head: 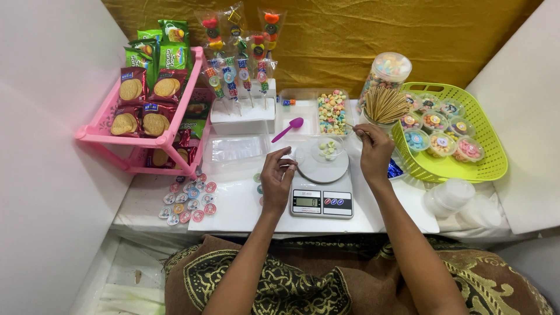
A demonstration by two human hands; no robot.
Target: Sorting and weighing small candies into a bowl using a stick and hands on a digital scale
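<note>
Above the kitchen scale [322, 195], the right hand [373, 153] pinches a thin wooden stick [353, 126] between its fingertips, just beside a small clear bowl of candies [328, 149] on the scale's pan. Left of the bowl, the left hand [276, 178] has its grip pressed together on something too small to tell. A purple spoon [288, 129] lies on the desk [233, 204] behind, near a tray of pastel candies [332, 112]; a green basket [466, 169] stands to the right.

White table [146, 204] bears kitchen scale [321, 198]; pink rack [96, 133]; green basket [466, 169].
</note>
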